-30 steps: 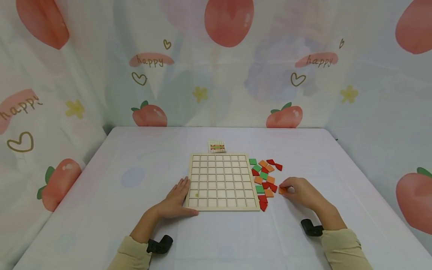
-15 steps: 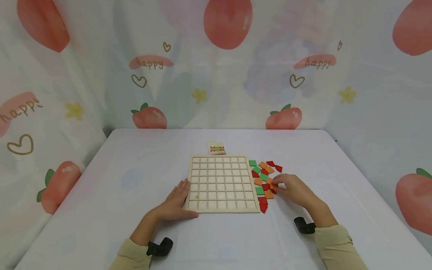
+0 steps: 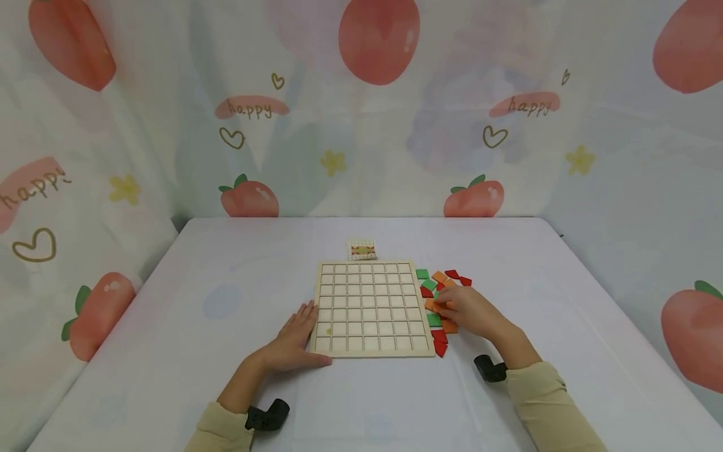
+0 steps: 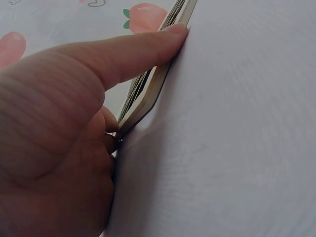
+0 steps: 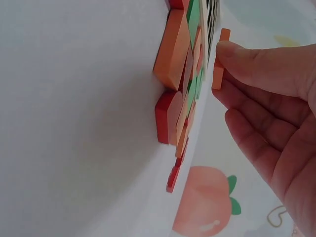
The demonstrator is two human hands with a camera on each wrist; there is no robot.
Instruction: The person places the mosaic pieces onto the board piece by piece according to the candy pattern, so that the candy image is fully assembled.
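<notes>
We find the orange tile point(image 5: 218, 76) pinched in the fingers of the right hand point(image 3: 473, 310), right of centre in the head view. Within the last second it has shifted leftward, from beyond the loose tiles point(image 3: 433, 320) to over them; we judge it nearer the gridded board point(image 3: 369, 309), lower centre. The left hand point(image 3: 290, 342), fingers straight, thumb apart, touches the board's lower-left corner.

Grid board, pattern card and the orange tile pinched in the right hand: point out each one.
Grid board point(image 3: 369, 312): head view, near the middle of its grid.
Pattern card point(image 3: 363, 250): head view, on its printed centre.
Orange tile point(image 5: 218, 77): right wrist view, lower part of its side.
</notes>
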